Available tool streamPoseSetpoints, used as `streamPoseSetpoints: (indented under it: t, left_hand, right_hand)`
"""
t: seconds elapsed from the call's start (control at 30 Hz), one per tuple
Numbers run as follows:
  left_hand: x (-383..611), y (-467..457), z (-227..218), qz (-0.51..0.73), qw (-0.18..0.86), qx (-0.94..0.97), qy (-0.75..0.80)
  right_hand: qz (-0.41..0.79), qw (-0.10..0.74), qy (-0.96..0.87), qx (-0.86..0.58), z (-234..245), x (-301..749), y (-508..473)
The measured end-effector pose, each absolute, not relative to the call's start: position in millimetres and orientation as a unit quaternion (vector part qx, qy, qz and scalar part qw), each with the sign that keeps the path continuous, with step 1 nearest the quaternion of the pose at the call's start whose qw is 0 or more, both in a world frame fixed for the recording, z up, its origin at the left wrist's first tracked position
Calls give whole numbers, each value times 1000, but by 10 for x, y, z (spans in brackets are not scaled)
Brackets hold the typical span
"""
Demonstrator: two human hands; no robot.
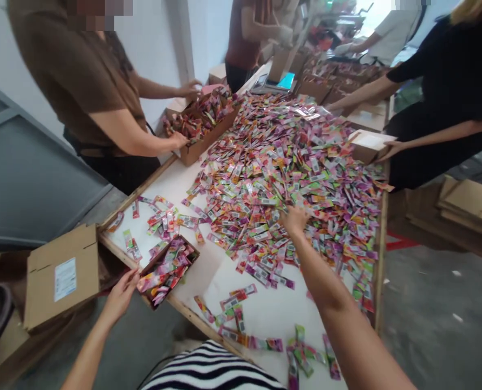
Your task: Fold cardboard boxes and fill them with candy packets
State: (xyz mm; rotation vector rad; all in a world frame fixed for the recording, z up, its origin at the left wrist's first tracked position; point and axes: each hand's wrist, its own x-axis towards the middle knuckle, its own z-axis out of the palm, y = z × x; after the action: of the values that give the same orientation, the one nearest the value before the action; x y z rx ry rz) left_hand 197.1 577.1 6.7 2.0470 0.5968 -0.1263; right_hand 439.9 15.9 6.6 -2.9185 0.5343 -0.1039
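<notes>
My left hand (pixel 124 290) is at the near left edge of the table, its fingers closed on the corner of a small cardboard box (pixel 192 259). That box is filled with colourful stick packets (pixel 171 265) and juts a little over the table edge. Farther out, my right hand (pixel 295 219) reaches into a wide pile of the same pink, purple and green packets (pixel 241 189). Its fingers are bent round some packets there; the fingertips are partly hidden. Loose packets (pixel 236 298) lie on the white tabletop (pixel 277 309) between my arms.
A wooden rim (pixel 381 271) edges the table. On the left, a co-worker's hands (pixel 180 140) are at a long box (pixel 196 151) of packets. At right, another person holds a white-topped box (pixel 369 142). Flattened cartons (pixel 468 200) and a labelled carton (pixel 64 276) stand beside the table.
</notes>
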Motion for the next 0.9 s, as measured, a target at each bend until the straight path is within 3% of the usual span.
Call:
streamPoseSetpoints:
  t: [0.17,0.3,0.4,0.47,0.53,0.6,0.73,0.9]
  left_hand:
    - [1956,5754,163,-46,553,790,260]
    - [1959,5749,179,-27,579,778,245]
    - [1938,5711,298,25,558,802,210]
    - [1935,5645,420,60,552,813,177]
    - [1957,5534,499,53,585,798,132]
    - [2013,5387,464,-7,649,757,73]
    - [2227,5126,65,-155,713,681,55]
    - [2545,5090,-205,-227,688,687,47]
  right_hand:
    - [-159,153,284,-933,232,3898,135]
    - [-218,249,90,-939,597,3416,843]
    - [-112,259,-109,-953,729,2943,2047]
    - [31,245,-214,-945,657,2695,2897]
    - [168,244,-317,-901,514,2562,3501]
    - [228,279,-347,-866,384,2526,3703]
    - [135,405,-189,-884,307,2449,3075]
    - [-16,438,141,-888,403,1773,1957]
